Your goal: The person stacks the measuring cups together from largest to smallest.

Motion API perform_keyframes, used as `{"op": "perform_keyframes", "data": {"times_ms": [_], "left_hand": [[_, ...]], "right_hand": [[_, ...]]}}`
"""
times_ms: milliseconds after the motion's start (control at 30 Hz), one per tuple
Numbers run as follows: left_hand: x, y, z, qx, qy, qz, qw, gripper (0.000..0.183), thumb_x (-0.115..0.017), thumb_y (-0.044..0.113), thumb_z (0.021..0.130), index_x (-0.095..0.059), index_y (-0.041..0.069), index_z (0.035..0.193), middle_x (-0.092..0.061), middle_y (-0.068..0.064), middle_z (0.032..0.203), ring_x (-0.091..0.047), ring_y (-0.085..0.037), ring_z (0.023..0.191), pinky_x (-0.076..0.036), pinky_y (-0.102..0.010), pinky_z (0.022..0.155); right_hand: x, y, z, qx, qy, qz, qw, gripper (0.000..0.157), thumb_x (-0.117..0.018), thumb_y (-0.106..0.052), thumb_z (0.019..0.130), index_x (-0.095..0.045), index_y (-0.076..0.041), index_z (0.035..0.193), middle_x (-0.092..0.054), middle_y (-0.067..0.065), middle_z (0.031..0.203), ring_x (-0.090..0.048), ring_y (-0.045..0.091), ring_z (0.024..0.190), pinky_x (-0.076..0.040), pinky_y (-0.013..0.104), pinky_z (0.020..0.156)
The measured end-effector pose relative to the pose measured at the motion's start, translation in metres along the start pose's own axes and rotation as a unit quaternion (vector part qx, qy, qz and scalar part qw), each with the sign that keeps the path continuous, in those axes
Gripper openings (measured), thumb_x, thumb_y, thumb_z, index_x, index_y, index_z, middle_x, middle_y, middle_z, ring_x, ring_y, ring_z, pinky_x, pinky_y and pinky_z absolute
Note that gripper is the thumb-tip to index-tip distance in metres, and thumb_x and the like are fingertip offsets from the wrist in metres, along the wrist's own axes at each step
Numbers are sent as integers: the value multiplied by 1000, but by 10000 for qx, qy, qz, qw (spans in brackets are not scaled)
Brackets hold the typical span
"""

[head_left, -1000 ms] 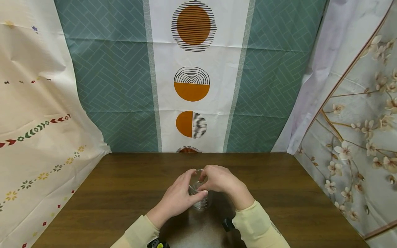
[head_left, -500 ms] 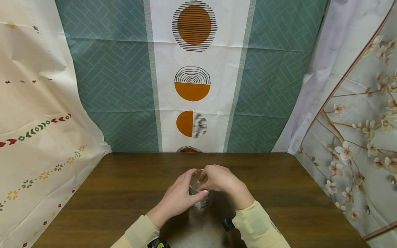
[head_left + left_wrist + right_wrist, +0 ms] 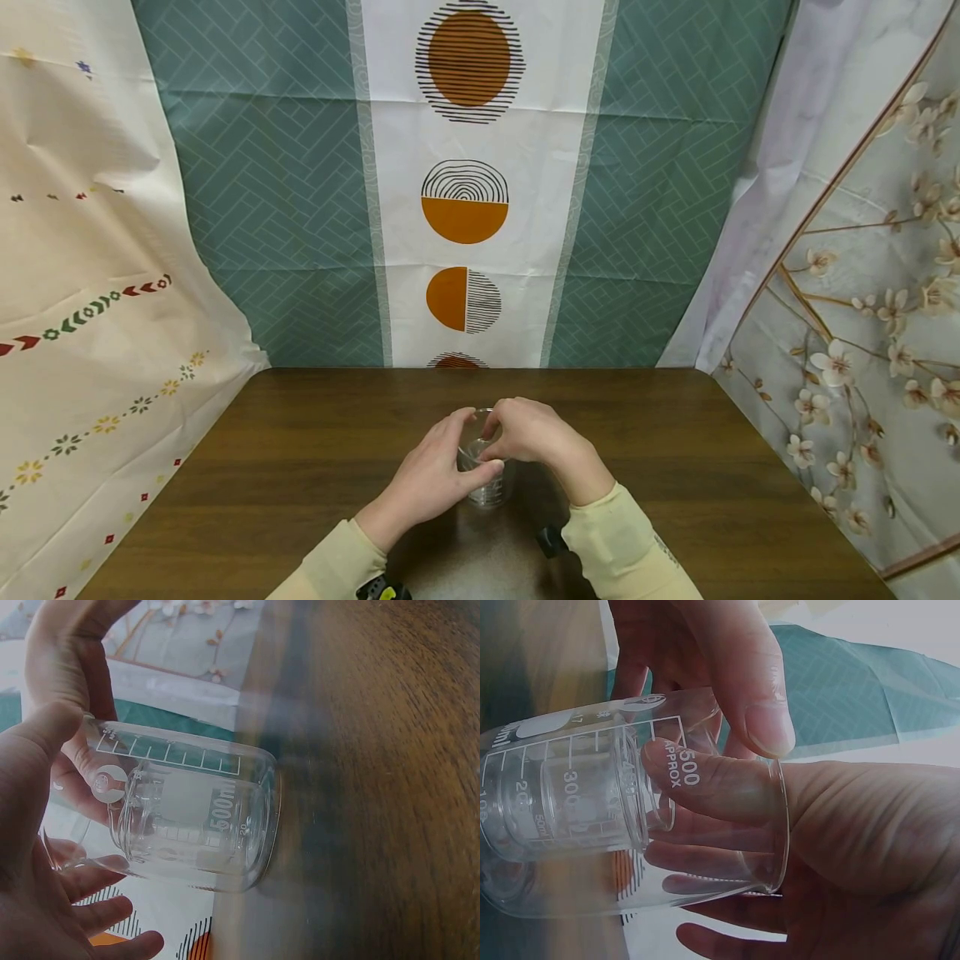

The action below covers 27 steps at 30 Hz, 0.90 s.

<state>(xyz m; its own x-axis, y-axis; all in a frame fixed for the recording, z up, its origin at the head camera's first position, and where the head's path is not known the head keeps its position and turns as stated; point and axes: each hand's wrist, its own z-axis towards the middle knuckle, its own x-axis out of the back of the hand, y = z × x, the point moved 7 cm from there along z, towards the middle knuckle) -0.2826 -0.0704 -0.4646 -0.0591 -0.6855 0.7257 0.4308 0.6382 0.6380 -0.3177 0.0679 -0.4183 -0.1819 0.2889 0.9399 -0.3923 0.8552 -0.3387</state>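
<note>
A clear glass beaker (image 3: 487,497) marked 500 ml stands upright on the table. My left hand (image 3: 426,473) grips it around the near and left side of its rim; in the right wrist view that hand's thumb lies over the rim. A smaller glass beaker (image 3: 585,796) sits inside the large one, its own graduations visible through the glass. My right hand (image 3: 536,433) reaches down through the mouth from the right. Its thumb and fingers are at opposite sides of the smaller beaker's rim, pinching it. In the head view, the hands hide much of both beakers.
The dark brown wooden table (image 3: 315,433) extends on both sides of the hands. Behind it hangs a green and white patterned cloth (image 3: 285,217). A cream cloth (image 3: 112,350) hangs at the left, a floral one (image 3: 847,358) at the right.
</note>
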Motion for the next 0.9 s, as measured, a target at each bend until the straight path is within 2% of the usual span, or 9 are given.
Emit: {"op": "perform_keyframes", "data": {"times_ms": [567, 900], "left_hand": [[0, 0, 0, -15, 30, 20, 10000, 95, -75, 69, 97, -44, 10, 163, -55, -10, 158, -58, -29, 134, -54, -59, 102], [0, 0, 0, -10, 12, 19, 10000, 95, -75, 70, 97, -44, 10, 163, -55, -10, 159, -58, -30, 134, -54, -59, 101]], "right_hand": [[0, 0, 0, 8, -48, 75, 10000, 19, -97, -30, 86, -87, -21, 98, -80, -2, 114, -71, 19, 100, -59, 41, 83], [-1, 0, 0, 44, -58, 87, 9999, 18, -97, -30, 86, -87, -19, 98, -80, -2, 108, -69, 15, 92, -59, 39, 80]]}}
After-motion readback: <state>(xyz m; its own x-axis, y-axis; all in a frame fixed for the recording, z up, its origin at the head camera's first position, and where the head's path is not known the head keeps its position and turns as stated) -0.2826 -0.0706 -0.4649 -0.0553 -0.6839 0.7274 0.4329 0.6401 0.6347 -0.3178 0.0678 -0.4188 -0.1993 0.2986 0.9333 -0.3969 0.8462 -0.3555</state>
